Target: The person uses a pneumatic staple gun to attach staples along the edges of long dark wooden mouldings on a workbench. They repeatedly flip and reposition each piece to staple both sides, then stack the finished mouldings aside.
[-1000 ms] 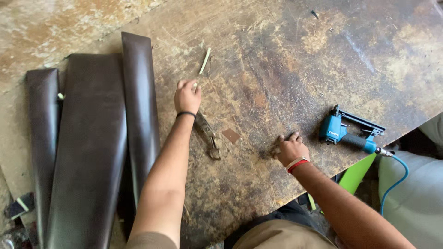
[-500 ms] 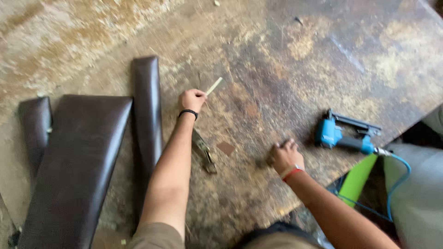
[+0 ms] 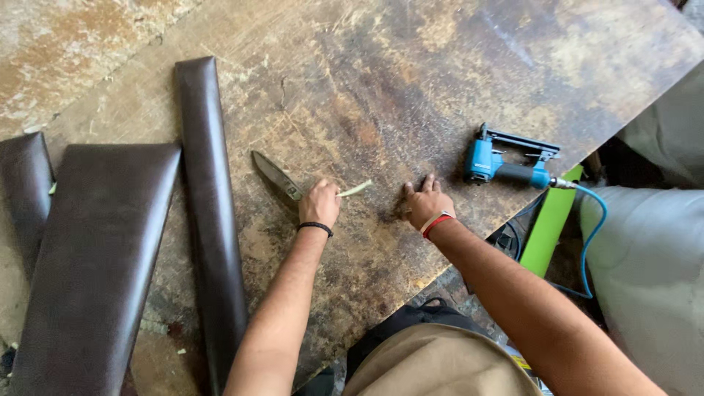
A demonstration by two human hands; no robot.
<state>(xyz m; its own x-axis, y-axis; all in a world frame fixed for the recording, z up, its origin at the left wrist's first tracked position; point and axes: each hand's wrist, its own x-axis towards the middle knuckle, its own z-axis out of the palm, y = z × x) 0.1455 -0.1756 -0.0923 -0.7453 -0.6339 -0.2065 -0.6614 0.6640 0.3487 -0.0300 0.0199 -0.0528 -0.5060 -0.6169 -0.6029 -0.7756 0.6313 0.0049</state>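
your left hand [image 3: 319,203] is clenched around a pale thin stick [image 3: 356,190] that pokes out to the right of the fist, low on the worn wooden counter [image 3: 381,88], while your right hand [image 3: 425,205] lies flat just beside it, fingers [image 3: 419,186] released and spread on the wood, grasping nothing. a knife [image 3: 275,174] lies just left of your left hand. beyond your right hand a blue air stapler [image 3: 506,163] rests near the counter's edge, and dark brown padded panels [image 3: 95,249] lie off to your left.
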